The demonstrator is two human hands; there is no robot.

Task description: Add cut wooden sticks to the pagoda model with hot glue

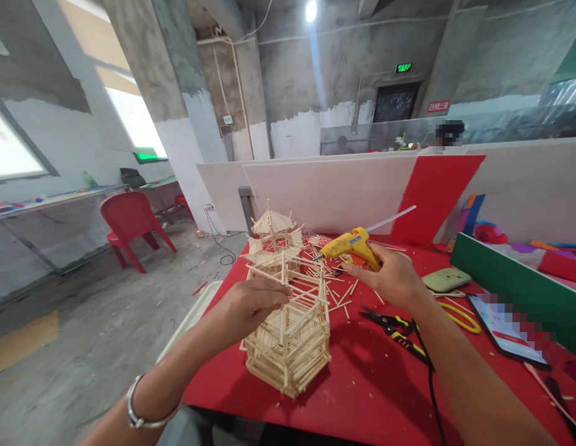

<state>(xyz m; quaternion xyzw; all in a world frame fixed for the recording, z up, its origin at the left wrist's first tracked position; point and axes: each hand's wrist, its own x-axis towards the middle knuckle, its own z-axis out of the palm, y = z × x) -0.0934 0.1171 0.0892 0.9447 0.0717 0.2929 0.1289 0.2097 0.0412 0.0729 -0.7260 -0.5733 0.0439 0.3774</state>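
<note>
A many-sided wooden stick model (pixel 288 347) stands near the front edge of the red table (pixel 362 384). My left hand (pixel 251 306) is at the model's upper left, its fingers pinched together at the top sticks; whatever is between the fingertips is too small to make out. In my right hand (pixel 390 272) is a yellow glue gun (pixel 348 244), its nozzle pointing left over the model's right rear and a clear glue stick jutting from its back. Just behind rises a stick pagoda (pixel 272 232) with a pointed roof. Loose sticks (pixel 346 291) lie to the right of both.
Black-and-yellow pliers (pixel 399 334), yellow-handled scissors (pixel 462 317), a phone (pixel 508 331) and a pale green case (pixel 446 280) lie on the right. A green board (pixel 515 291) stands beyond them. A cable (pixel 432 390) runs beneath my right forearm.
</note>
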